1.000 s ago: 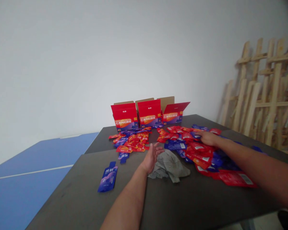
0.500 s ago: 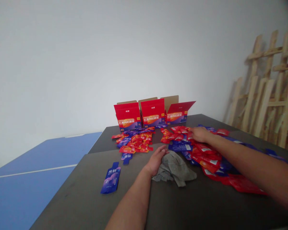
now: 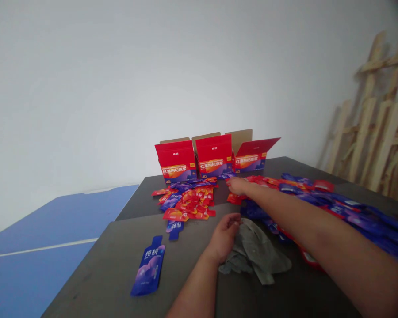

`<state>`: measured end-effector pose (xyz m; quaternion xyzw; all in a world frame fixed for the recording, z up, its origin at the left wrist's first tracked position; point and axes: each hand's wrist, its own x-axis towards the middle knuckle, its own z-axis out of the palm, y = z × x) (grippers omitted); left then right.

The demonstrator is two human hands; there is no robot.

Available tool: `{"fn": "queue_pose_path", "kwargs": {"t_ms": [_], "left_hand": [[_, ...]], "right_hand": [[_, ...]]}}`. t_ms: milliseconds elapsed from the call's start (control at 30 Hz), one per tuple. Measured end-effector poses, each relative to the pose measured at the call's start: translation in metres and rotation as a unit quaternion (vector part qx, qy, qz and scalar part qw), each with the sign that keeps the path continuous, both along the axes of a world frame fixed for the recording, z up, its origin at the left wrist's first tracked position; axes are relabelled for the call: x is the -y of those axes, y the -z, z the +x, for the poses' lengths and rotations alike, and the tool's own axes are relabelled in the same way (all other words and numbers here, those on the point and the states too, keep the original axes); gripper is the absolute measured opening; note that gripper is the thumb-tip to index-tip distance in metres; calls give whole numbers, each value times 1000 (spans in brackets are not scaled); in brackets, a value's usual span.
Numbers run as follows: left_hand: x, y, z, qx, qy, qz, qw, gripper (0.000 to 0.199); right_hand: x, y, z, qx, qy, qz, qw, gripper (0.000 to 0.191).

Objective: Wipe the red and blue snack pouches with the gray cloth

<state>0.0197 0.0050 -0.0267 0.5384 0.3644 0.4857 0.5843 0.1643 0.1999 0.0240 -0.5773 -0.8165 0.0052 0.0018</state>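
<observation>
My left hand (image 3: 224, 238) rests on the near part of the table, its fingers closed on a crumpled grey cloth (image 3: 260, 251). Further off, my right hand (image 3: 238, 185) reaches across to the left end of a group of red sachets (image 3: 260, 179). Its fingers are bent down and pressed together among them; whatever they grip is hidden. Beneath and beyond my right forearm spreads a big pile of blue sachets (image 3: 358, 216) mixed with red ones. Left of my hands lies a heap of red and orange sachets (image 3: 195, 201) with some blue ones.
Three open red cartons (image 3: 214, 161) stand in a row at the table's back. A single blue pouch (image 3: 149, 267) lies flat on the dark table (image 3: 99, 265), front left. To the left is a blue table-tennis table (image 3: 53, 225); wooden frames (image 3: 378, 128) lean at the right wall.
My right hand has moved left, from the big pile to the left end of the red sachets. My left hand stays at the cloth. The view has shifted slightly.
</observation>
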Motion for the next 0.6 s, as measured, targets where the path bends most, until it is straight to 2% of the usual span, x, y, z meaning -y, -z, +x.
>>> {"fn": "queue_pose_path", "kwargs": {"t_ms": [100, 333, 467, 600], "left_hand": [[0, 5, -1, -17, 7, 13, 1000, 33], [5, 9, -1, -40, 14, 36, 998, 32], [7, 8, -2, -55, 19, 53, 997, 32], [8, 5, -4, -62, 21, 63, 996, 31]], "right_hand": [[-24, 10, -18, -4, -8, 12, 1000, 38], [-72, 28, -41, -11, -2, 3, 1000, 66], [-88, 35, -45, -6, 3, -18, 1000, 67], [-92, 36, -44, -5, -14, -26, 1000, 58]]}}
